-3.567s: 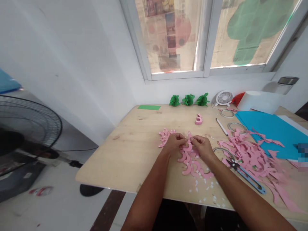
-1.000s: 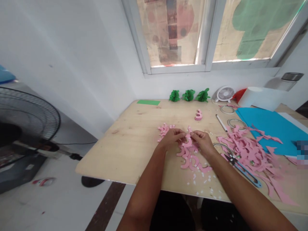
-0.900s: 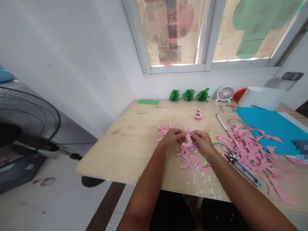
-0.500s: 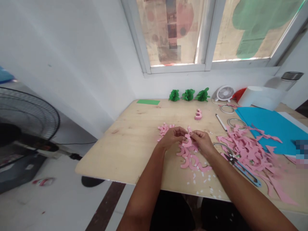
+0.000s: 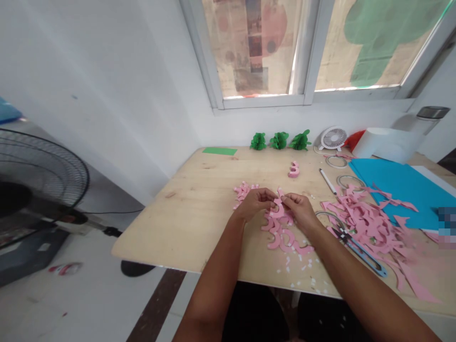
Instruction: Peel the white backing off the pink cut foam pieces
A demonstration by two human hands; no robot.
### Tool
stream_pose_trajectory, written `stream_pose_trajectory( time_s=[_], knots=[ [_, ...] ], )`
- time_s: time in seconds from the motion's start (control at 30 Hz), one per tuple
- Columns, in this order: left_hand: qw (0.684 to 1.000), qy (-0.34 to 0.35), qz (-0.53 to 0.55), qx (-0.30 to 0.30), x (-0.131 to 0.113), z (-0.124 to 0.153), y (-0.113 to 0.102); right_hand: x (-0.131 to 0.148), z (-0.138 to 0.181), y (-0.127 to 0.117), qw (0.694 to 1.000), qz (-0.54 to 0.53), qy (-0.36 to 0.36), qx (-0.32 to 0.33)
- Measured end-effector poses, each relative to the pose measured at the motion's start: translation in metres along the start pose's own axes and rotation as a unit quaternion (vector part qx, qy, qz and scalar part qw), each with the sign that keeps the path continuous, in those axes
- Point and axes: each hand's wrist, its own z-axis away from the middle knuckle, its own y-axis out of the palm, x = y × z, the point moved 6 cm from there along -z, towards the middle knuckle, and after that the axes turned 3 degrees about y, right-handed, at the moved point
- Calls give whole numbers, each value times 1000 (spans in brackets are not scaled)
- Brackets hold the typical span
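Observation:
Between my two hands is a curved pink paper piece (image 5: 278, 208), pinched at its edges above the table. My left hand (image 5: 257, 202) has its thumb and fingers closed on the left side of it. On the other side my right hand (image 5: 297, 205) pinches its upper right part. Several pink paper arcs (image 5: 274, 240) lie just below the hands. A small heap of pink pieces (image 5: 244, 191) sits left of my left hand. White paper bits (image 5: 306, 266) are scattered near the table's front edge.
Pink scraps (image 5: 370, 213) are heaped on the right, with a blue-handled cutter (image 5: 366, 256) beside them. Blue sheets (image 5: 392, 185), a white pen (image 5: 327, 181) and a small white fan (image 5: 334, 138) lie farther back. Green paper shapes (image 5: 279, 140) line the wall. A large fan (image 5: 39, 175) stands left.

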Motion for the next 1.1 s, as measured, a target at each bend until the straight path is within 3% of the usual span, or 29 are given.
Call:
stream_pose_trajectory(
  time_s=[0.27, 0.5, 0.9, 1.1],
  knots=[
    [1000, -9, 4, 8, -3, 2, 0, 1, -1, -3, 1000, 5, -13, -9],
    [998, -49, -44, 0, 10, -2, -1, 2, 0, -1, 999, 40, -24, 2],
    [998, -42, -50, -16, 11, -3, 0, 1, 0, -1, 997, 69, -24, -11],
    [997, -17, -23, -74, 12, -7, -9, 8, 2, 0, 993, 106, -46, -13]
  ],
)
